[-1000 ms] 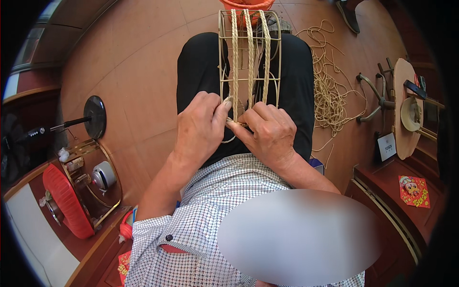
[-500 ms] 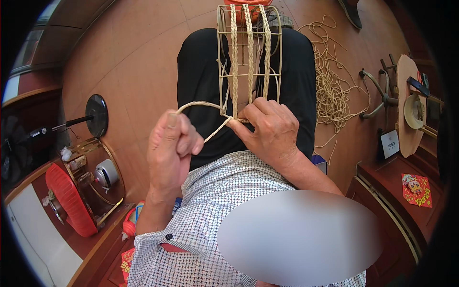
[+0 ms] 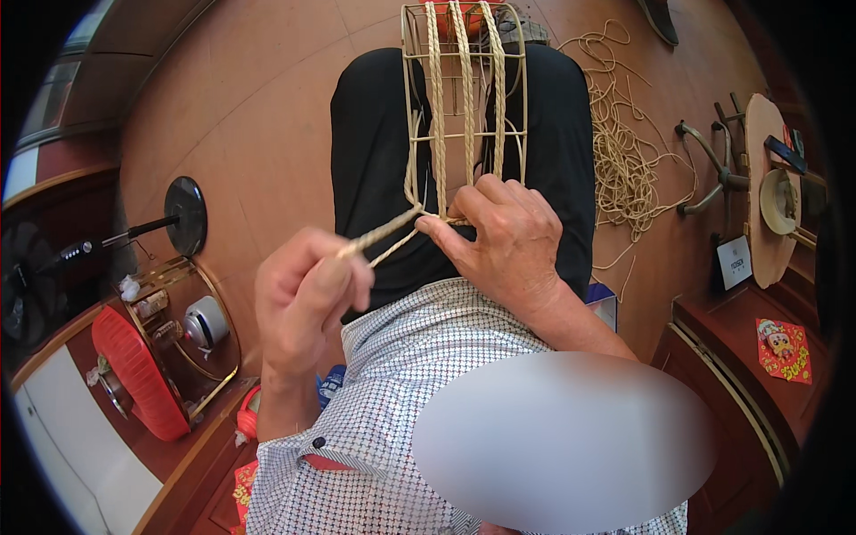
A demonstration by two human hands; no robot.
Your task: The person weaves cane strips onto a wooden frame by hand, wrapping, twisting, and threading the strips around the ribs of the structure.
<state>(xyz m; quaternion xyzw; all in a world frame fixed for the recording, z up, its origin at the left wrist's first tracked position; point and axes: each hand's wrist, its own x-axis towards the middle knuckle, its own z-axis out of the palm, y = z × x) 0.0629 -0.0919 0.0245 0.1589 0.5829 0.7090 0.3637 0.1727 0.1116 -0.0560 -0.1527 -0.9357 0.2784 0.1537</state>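
Between my thighs stands a metal wire frame (image 3: 524,98), with several lengths of twisted straw-coloured cord (image 3: 468,107) running along it. My left hand (image 3: 312,290), partly blurred, is closed on a loose strand of cord (image 3: 385,234) and holds it taut, off to the left of the frame's near corner. A thinner strand also runs from that corner toward the same hand. My right hand (image 3: 504,236) presses thumb and fingers together on the cord at the frame's near edge; the pinched spot is partly hidden under the fingers.
A tangled heap of cord (image 3: 629,174) lies on the tiled floor to the right, by a metal chair base (image 3: 713,169). At the right is a round wooden board (image 3: 765,192) holding several things. To the left are a fan's round base (image 3: 185,217) and a red-covered round object (image 3: 134,373).
My left hand has moved left and slightly down, and the loop of cord has straightened into a tight line. The right hand keeps its grip at the frame's edge.
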